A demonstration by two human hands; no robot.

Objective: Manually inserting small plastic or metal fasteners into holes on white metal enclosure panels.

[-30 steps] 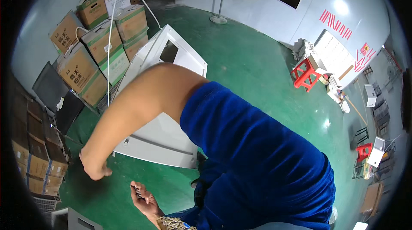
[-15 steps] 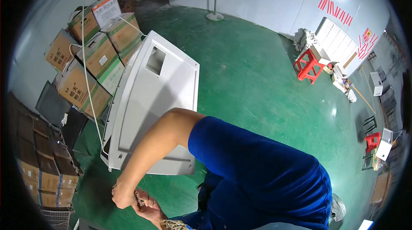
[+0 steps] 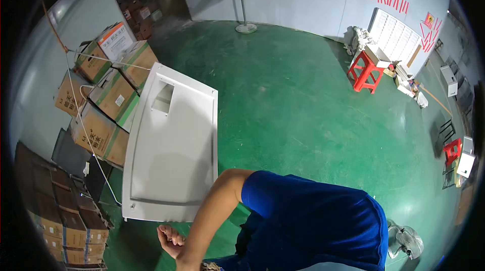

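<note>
Just ahead of left hand (image 3: 171, 234), white panel (image 3: 172, 162)

I had the panel (image 3: 172, 160) left of the middle of the floor (image 3: 293, 114), its opening (image 3: 163, 97) by its own far left corner. Cartons (image 3: 111, 91) were stacked beyond its left edge, with a cord (image 3: 92, 142) running down in front of them toward its near left corner. More boxes (image 3: 76, 235) filled the floor's near left corner. I saw the left hand (image 3: 171, 239) just off the panel's near edge, the right forearm (image 3: 208, 220) immediately right of it. A stand (image 3: 246, 28) stood at the floor's far edge, before the wall (image 3: 323, 8). Toward the far right corner, a stool (image 3: 365, 71) bore a tray (image 3: 377, 56), a board (image 3: 394, 33) behind it; another stool (image 3: 452, 151) stood nearer me along the right edge.
</note>
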